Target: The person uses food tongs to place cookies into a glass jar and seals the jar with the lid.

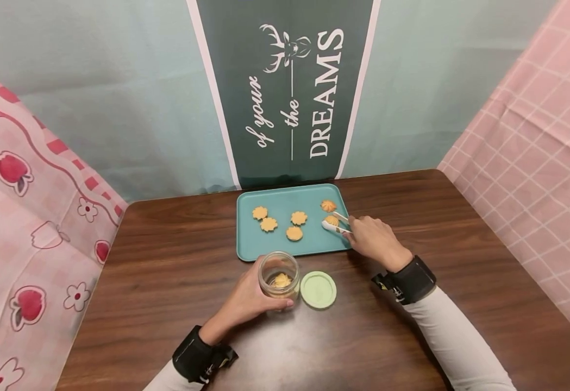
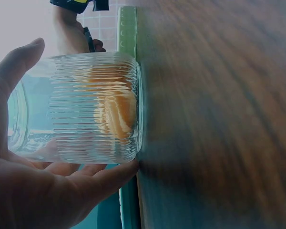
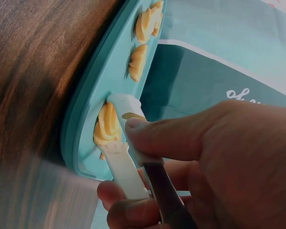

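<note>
Tongs (image 3: 124, 172), pinched by right hand (image 1: 375, 240), partly hide a cookie (image 3: 107, 125); left hand (image 1: 246, 296) grips jar (image 2: 71, 107).

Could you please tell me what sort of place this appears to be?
Probably a staged tabletop set, though that is a guess: patterned cloths hang behind and beside a wood-grained table that holds a tray of cookies.

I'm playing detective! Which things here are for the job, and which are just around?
Likely for the job:
tongs in right hand
glass jar in left hand
cookies
blue tray
green lid, perhaps

Just around:
lettered hanging
pink cloths
black wrist straps
</note>
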A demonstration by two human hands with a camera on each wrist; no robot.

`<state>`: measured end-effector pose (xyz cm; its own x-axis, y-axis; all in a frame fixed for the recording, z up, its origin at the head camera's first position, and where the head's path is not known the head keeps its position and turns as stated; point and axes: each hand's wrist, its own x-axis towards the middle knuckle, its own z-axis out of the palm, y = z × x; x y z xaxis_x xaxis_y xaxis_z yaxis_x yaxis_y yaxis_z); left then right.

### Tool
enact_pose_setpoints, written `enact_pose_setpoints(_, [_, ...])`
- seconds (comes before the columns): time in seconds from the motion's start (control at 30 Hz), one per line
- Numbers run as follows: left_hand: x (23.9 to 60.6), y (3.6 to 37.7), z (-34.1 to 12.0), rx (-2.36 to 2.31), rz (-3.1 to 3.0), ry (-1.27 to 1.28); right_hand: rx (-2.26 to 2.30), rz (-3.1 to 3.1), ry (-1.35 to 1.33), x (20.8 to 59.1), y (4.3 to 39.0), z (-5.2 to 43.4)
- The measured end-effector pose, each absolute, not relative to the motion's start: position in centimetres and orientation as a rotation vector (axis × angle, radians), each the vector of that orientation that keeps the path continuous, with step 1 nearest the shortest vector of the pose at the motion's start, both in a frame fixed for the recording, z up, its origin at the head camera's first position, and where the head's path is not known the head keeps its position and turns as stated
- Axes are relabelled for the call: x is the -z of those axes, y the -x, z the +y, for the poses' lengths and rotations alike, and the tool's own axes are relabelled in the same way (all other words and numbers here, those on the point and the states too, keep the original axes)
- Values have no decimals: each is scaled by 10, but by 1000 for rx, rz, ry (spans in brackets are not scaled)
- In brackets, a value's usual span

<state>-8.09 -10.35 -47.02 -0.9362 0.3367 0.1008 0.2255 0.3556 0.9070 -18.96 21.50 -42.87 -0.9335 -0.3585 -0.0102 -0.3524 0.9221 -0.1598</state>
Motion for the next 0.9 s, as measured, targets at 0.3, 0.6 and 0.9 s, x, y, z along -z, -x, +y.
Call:
enact_pose_setpoints(0.3, [471,80,-104,-1631,2523,-516,264,3028,572,429,188,216])
enact_pose_setpoints(0.6, [470,80,-103,-1621,2518,-500,272,3040,593,427,188,216])
enact_pose_setpoints(0.9, [471,80,-103,-1625,2530,-508,280,3051,632,423,186,217])
